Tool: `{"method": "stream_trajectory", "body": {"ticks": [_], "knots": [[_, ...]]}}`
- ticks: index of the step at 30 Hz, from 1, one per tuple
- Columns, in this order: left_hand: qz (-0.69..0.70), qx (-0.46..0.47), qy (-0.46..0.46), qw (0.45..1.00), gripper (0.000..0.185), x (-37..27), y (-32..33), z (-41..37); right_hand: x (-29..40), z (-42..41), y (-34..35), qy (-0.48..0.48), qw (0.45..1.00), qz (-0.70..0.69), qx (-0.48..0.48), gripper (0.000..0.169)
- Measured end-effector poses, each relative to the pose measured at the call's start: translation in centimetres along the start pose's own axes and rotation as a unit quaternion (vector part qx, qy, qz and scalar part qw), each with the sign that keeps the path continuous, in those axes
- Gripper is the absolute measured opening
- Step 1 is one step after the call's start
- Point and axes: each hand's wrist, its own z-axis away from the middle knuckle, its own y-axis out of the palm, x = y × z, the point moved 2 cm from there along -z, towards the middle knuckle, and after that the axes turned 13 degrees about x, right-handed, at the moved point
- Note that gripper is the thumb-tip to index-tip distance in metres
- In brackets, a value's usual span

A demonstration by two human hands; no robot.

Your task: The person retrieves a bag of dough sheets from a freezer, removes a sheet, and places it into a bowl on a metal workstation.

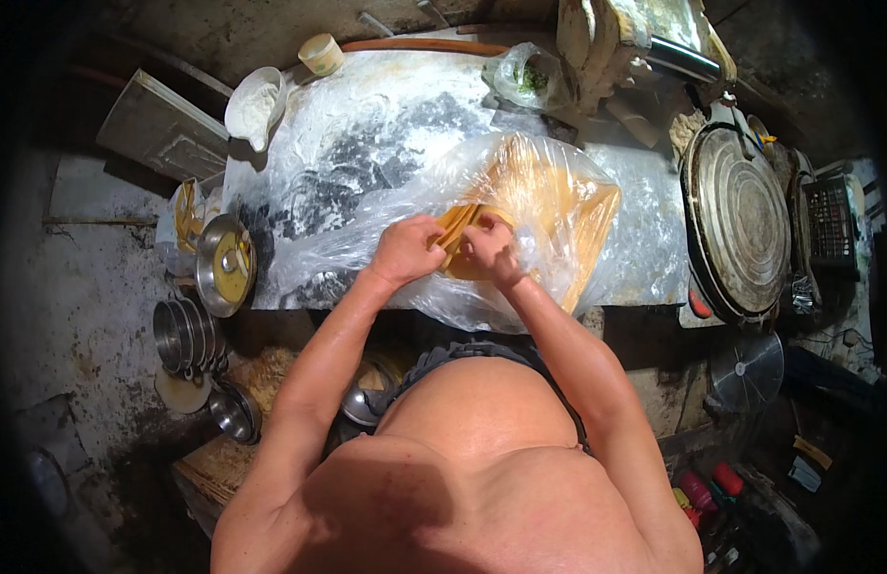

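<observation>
On a flour-dusted table (300, 208) lies a large clear plastic bag (329, 251) with thin yellow-orange sheets (519, 168) inside it, perhaps dough or bean-curd skin. At the bag's near side, folded edges of a sheet (458, 219) stick up between my two hands. My left hand (409, 247) pinches the left part of these folds between thumb and fingers. Close beside it, my right hand (492, 250) grips their right part, fingers curled. Crumpled plastic surrounds both hands and hides the lower ends of the sheets.
A flour bowl (255, 104) and a paper tub (321, 54) sit at the back left. A metal bowl of yellow liquid (227, 265) overhangs the left edge. Back right stands a floury machine with a metal roller (684, 59). A large round griddle (738, 222) is at the right.
</observation>
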Motion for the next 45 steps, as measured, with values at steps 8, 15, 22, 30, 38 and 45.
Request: {"method": "stream_trajectory", "body": {"ticks": [8,15,22,30,38,45], "knots": [[0.04,-0.032,-0.058,0.997,0.015,1.0,1.0,-0.3,-0.4,-0.9,-0.9,0.016,0.986,-0.108,0.126,0.013],[0.076,-0.063,-0.036,0.995,0.022,0.1,0.1,-0.9,-3.7,-3.7,-1.6,-0.018,0.975,0.222,-0.018,0.018],[0.162,-0.015,-0.093,0.982,0.019,2.4,-2.2,-1.7,-0.1,1.6,-3.8,0.089,0.979,0.182,-0.027,0.022],[0.136,-0.1,-0.15,0.974,0.018,5.3,-1.8,-1.1,1.7,6.3,-6.9,0.164,0.964,0.207,-0.042,0.033],[0.17,-0.17,-0.146,0.96,0.016,4.1,-2.4,-0.5,1.4,7.9,-9.5,0.123,0.968,0.205,-0.075,0.024],[0.203,-0.113,-0.072,0.97,0.015,1.0,-1.3,-0.7,7.6,7.8,-4.9,-0.396,0.679,0.615,-0.063,0.031]]}}
